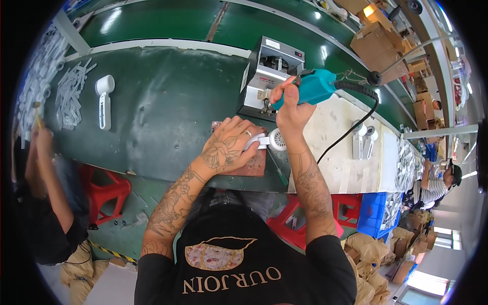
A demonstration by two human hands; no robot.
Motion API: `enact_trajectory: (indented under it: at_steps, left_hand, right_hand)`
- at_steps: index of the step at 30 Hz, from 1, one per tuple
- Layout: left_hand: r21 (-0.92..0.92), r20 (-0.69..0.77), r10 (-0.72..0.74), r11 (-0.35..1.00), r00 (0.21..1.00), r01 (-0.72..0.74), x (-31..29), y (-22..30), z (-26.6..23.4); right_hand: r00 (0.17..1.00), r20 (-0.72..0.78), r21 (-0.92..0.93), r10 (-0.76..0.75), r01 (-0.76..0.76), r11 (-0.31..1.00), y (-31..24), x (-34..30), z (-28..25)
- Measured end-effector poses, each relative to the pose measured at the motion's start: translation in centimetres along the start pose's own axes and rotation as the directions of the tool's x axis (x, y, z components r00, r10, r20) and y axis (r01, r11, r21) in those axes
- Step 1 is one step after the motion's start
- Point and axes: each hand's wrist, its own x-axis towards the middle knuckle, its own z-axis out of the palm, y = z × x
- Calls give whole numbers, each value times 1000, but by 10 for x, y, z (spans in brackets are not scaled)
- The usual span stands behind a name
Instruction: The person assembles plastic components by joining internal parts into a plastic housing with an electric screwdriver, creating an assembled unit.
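Observation:
My left hand (229, 145) is closed over the handle of a white handheld fan (277, 139), pressing it down on a reddish-brown pad (251, 166). The fan's round grille end sticks out to the right of my fingers. Raised to the right, my right hand (294, 113) grips a teal electric screwdriver (316, 87) with a black cord. Its nose is at the front of a silver and black screw feeder (269, 71); my fingers hide the tip, so I cannot tell whether it touches.
A white fan (104, 101) and a pile of clear-grey plastic parts (72, 94) lie on the green table at left. Two fans (365, 140) rest on the pale sheet at right. Red stools and a blue bin (373, 213) stand below. A co-worker (43, 203) works at left.

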Motion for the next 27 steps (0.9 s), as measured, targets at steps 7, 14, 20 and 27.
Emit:
enact_trajectory:
  at_steps: [7,14,20,27]
  left_hand:
    - [2,-20,2,1000,1000,-2,-1,0,-5]
    - [-12,-47,56,998,997,-57,2,0,-6]
    - [-17,-33,62,998,998,-63,2,-4,-4]
    - [4,-17,67,998,998,-67,2,2,-4]
  right_hand:
    - [982,-76,71,174,-169,983,-24,-16,5]
    - [978,35,74,204,-206,976,-53,-52,-8]
    - [979,22,78,204,-205,976,-52,-59,-11]
    - [981,37,124,188,-192,974,-62,-67,-14]
